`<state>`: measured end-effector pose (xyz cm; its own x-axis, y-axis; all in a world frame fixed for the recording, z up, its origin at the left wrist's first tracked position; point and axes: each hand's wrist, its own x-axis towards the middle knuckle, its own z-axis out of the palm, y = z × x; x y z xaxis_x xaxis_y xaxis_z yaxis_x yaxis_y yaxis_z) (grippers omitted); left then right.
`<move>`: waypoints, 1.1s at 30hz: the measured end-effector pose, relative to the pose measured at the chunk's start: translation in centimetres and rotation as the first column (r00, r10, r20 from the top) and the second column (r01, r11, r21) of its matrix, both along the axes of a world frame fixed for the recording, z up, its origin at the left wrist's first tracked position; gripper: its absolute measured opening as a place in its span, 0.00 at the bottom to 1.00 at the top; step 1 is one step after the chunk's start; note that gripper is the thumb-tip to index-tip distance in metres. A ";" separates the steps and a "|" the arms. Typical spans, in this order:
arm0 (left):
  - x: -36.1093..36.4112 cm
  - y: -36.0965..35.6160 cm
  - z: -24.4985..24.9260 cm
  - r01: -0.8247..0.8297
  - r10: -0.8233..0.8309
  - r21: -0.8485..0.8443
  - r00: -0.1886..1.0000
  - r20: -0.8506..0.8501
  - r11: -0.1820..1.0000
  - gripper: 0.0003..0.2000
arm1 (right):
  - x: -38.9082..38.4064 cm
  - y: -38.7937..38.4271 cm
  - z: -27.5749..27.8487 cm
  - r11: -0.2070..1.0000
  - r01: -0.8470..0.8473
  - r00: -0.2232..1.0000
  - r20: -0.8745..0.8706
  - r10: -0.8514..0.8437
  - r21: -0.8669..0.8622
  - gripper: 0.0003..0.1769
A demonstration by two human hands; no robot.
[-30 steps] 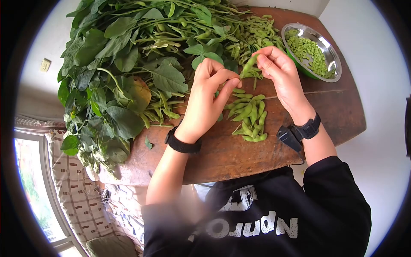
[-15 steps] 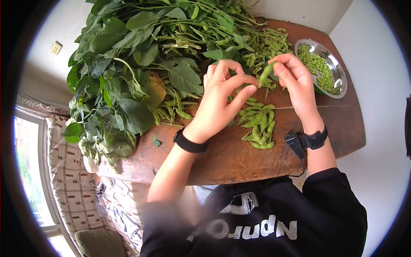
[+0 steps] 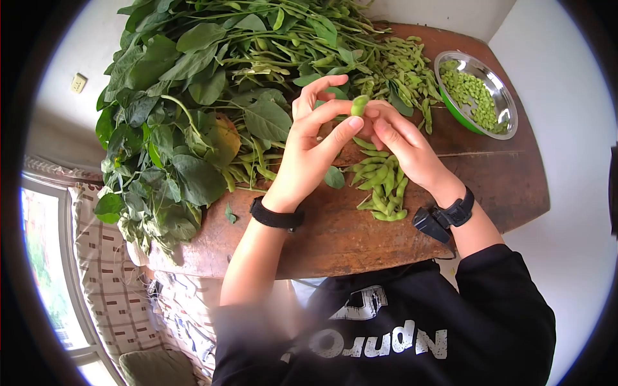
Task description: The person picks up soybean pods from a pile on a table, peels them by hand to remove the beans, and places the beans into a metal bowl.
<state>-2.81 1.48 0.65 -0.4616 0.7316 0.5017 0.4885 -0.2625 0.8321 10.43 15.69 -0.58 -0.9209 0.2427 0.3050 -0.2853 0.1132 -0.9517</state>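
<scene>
A green soybean pod (image 3: 360,104) stands nearly upright between my two hands, above the table. My left hand (image 3: 315,138) pinches it with thumb and index finger, the other fingers raised and bent. The curled fingers of my right hand (image 3: 412,145) close in on the pod's right side; its lower end is partly hidden there. Just below the hands lies a small pile of plump soybean pods (image 3: 384,183). Shelled green beans (image 3: 476,100) fill part of a steel bowl (image 3: 507,96) to the right of my right hand.
A big heap of leafy soybean plants (image 3: 199,161) covers the left and back of the wooden table (image 3: 309,244). More pods (image 3: 405,71) lie at the back, left of the bowl. A torn leaf (image 3: 230,213) rests near the front edge. A white wall stands at the right.
Both hands have shifted left with the pod, the right one farther, and they are closer together. The pod has turned more upright, its top now nearer my left thumb.
</scene>
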 end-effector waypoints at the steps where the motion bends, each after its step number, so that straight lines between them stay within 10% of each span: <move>1: 0.0 0.0 0.0 0.035 -0.035 0.001 0.998 0.042 0.999 0.08 | 0.0 -0.1 0.0 1.000 -0.020 0.999 -0.027 0.020 0.008 0.17; 14: -0.2 -0.1 0.1 0.171 -0.171 0.006 0.985 0.029 0.985 0.14 | 0.0 -0.6 -0.5 0.999 -0.045 0.992 -0.121 0.046 0.008 0.15; 17: 0.8 0.1 0.8 0.138 -0.157 0.089 0.951 0.265 0.986 0.22 | 0.1 0.2 0.0 0.999 -0.039 0.996 -0.081 0.037 -0.025 0.10; 21: 1.0 0.0 1.1 -0.196 0.194 0.010 0.958 -0.210 0.980 0.25 | 0.3 0.9 0.2 0.993 0.082 0.997 -0.010 -0.081 0.089 0.08; 23: 1.0 -0.3 1.1 -0.342 0.167 -0.079 0.632 -0.756 0.937 0.22 | 0.2 1.0 0.1 0.993 0.091 0.995 -0.040 -0.088 0.075 0.08; 33: 1.8 0.2 0.3 -0.384 0.217 0.000 0.522 -0.825 0.924 0.12 | 0.9 2.5 2.0 0.766 0.179 0.984 -0.091 -0.156 0.618 0.07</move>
<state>-1.02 1.69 0.98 -0.1390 0.7341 0.6647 0.9897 0.1268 0.0670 11.30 18.15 1.43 -0.8704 0.1389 0.4723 -0.2355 0.7250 -0.6472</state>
